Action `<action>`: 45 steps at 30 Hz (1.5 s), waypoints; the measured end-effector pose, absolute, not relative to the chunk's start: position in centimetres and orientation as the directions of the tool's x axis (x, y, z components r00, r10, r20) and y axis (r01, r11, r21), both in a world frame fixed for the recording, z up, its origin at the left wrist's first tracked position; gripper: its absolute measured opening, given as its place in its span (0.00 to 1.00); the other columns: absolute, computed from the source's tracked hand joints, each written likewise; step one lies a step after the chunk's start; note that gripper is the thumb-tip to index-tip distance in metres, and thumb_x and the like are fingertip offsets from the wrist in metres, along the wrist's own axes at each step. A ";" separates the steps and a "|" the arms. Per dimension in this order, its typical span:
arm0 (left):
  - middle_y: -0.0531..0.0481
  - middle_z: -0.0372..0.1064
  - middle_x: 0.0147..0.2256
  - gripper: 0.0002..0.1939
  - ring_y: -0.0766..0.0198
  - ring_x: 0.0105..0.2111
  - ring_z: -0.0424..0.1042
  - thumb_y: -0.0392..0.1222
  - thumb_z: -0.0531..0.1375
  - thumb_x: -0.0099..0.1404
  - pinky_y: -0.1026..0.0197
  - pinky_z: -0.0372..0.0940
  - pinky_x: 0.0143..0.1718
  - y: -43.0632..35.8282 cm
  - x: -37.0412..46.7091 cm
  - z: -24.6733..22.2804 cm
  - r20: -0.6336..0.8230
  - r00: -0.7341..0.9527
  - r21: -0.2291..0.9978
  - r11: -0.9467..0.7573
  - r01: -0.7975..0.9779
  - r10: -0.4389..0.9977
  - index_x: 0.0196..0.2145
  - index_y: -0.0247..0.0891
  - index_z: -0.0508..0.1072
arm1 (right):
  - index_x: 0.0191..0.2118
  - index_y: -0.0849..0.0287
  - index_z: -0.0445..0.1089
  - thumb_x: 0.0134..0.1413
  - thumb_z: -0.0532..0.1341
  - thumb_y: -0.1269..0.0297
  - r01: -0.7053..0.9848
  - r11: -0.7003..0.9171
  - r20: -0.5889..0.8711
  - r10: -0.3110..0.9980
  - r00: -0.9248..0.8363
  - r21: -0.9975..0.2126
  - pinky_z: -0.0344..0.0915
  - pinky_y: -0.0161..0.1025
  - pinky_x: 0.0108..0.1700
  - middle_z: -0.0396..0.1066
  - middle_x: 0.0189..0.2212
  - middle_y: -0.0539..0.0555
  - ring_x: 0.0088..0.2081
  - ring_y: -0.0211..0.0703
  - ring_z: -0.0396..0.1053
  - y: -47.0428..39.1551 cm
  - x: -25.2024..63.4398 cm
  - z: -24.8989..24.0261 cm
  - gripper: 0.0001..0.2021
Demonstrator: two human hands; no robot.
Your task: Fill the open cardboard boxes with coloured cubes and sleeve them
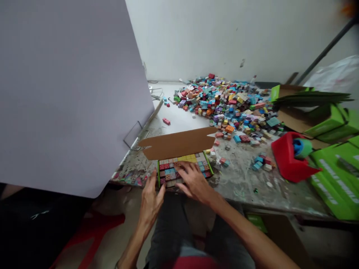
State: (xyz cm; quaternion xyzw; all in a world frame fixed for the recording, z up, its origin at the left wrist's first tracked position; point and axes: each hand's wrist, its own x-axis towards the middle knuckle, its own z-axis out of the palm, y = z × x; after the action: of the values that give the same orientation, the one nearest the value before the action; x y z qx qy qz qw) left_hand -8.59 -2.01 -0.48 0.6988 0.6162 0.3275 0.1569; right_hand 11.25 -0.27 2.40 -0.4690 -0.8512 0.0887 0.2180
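Note:
A shallow cardboard box with green edges lies at the table's front edge, its brown flap folded back away from me. Rows of small patterned blocks in red, blue, yellow and beige fill it. My left hand is at the box's front left corner, fingers stretched along the left wall and thumb apart near the front. Over the blocks lies my right hand, fingers extended and touching the rows, thumb spread toward the front. Whether a block is under its fingertips is hidden.
A large pile of loose coloured blocks spreads along the back wall. To the right are a red plastic scoop-like container, a small cluster of blocks and stacked green boxes. A big pale panel stands at the left, with a red stool below.

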 end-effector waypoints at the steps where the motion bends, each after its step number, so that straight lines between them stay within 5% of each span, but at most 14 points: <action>1: 0.37 0.66 0.52 0.29 0.50 0.54 0.66 0.43 0.55 0.64 0.48 0.63 0.53 -1.5 -8.9 0.1 0.222 0.040 0.655 -0.180 0.734 0.974 0.60 0.33 0.57 | 0.60 0.59 0.57 0.53 0.62 0.56 0.767 0.508 0.285 0.860 -0.424 -0.391 0.57 0.50 0.59 0.61 0.56 0.61 0.57 0.53 0.57 0.1 11.5 2.5 0.30; 8: 0.46 0.74 0.42 0.31 0.60 0.35 0.72 0.36 0.59 0.58 0.58 0.67 0.39 0.6 -10.2 4.2 -0.031 0.313 0.665 -0.215 0.715 0.949 0.59 0.37 0.59 | 0.50 0.63 0.63 0.43 0.69 0.58 0.782 0.468 0.231 0.883 -0.407 -0.411 0.63 0.48 0.52 0.64 0.46 0.61 0.50 0.54 0.62 2.5 11.8 2.1 0.28; 15: 0.50 0.72 0.27 0.20 0.63 0.23 0.70 0.37 0.53 0.64 0.65 0.60 0.25 -0.3 -8.5 4.4 -0.109 0.121 0.506 -0.050 0.861 0.987 0.53 0.36 0.66 | 0.45 0.64 0.65 0.49 0.66 0.60 0.837 0.415 0.204 0.909 -0.363 -0.358 0.64 0.47 0.47 0.67 0.41 0.60 0.44 0.53 0.65 2.2 10.4 2.3 0.19; 21: 0.49 0.73 0.28 0.19 0.59 0.29 0.74 0.36 0.52 0.64 0.64 0.61 0.28 -0.6 -8.3 3.4 -0.037 0.053 0.479 -0.029 0.877 0.998 0.54 0.36 0.65 | 0.52 0.60 0.61 0.46 0.69 0.61 0.807 0.494 0.238 0.868 -0.436 -0.323 0.62 0.48 0.50 0.64 0.47 0.60 0.50 0.53 0.61 1.7 12.1 2.7 0.28; 29: 0.41 0.75 0.34 0.21 0.52 0.36 0.75 0.39 0.50 0.67 0.61 0.61 0.32 -0.1 -8.6 1.8 -0.042 0.067 0.298 -0.051 0.953 0.997 0.56 0.29 0.62 | 0.46 0.64 0.64 0.44 0.69 0.60 0.833 0.404 0.226 0.913 -0.340 -0.378 0.63 0.47 0.50 0.64 0.44 0.60 0.48 0.51 0.62 2.3 14.7 2.8 0.24; 32: 0.42 0.74 0.33 0.20 0.52 0.35 0.75 0.40 0.50 0.68 0.61 0.61 0.30 -0.1 -9.0 1.9 -0.063 0.081 0.251 -0.062 0.966 0.995 0.55 0.30 0.63 | 0.50 0.60 0.63 0.47 0.67 0.57 0.809 0.424 0.303 0.898 -0.318 -0.407 0.63 0.48 0.51 0.63 0.47 0.60 0.50 0.51 0.62 1.3 16.8 3.2 0.25; 35: 0.40 0.73 0.38 0.21 0.51 0.37 0.74 0.46 0.49 0.68 0.59 0.63 0.31 -1.1 -9.0 2.9 0.077 0.059 0.226 -0.075 0.971 0.995 0.55 0.32 0.63 | 0.54 0.56 0.61 0.55 0.59 0.63 0.845 0.308 0.377 0.916 -0.138 -0.437 0.62 0.48 0.53 0.63 0.49 0.59 0.51 0.49 0.61 -0.8 23.2 2.8 0.20; 39: 0.44 0.70 0.42 0.20 0.57 0.35 0.71 0.50 0.50 0.68 0.59 0.65 0.36 -3.7 -4.9 4.3 0.349 0.104 0.462 -0.268 0.845 0.931 0.53 0.38 0.65 | 0.60 0.59 0.56 0.50 0.55 0.72 0.960 -0.080 0.326 0.930 0.168 -0.268 0.58 0.56 0.55 0.59 0.53 0.63 0.54 0.56 0.58 -3.0 35.0 1.2 0.29; 42: 0.46 0.70 0.43 0.17 0.60 0.39 0.72 0.45 0.53 0.66 0.60 0.67 0.40 -4.8 2.0 3.9 0.248 0.364 0.697 -0.426 0.576 0.898 0.51 0.40 0.67 | 0.62 0.60 0.54 0.49 0.56 0.70 0.969 -0.138 0.164 0.971 0.173 -0.205 0.60 0.58 0.51 0.59 0.54 0.66 0.53 0.59 0.59 -2.9 40.2 0.3 0.32; 45: 0.43 0.65 0.51 0.23 0.57 0.49 0.68 0.39 0.56 0.63 0.58 0.65 0.49 -4.1 9.3 2.6 0.133 0.555 0.748 -0.450 0.487 0.821 0.56 0.38 0.63 | 0.58 0.63 0.61 0.52 0.54 0.70 0.972 -0.055 0.099 0.992 0.080 -0.229 0.63 0.51 0.50 0.63 0.49 0.64 0.49 0.53 0.63 -2.0 40.1 -0.2 0.25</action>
State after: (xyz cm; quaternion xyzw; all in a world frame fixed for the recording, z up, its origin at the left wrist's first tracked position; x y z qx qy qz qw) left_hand 9.26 -4.15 2.65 0.8147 0.4014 0.2476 0.3374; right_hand 40.06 -2.03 -0.16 -0.7252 -0.6770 0.0422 0.1182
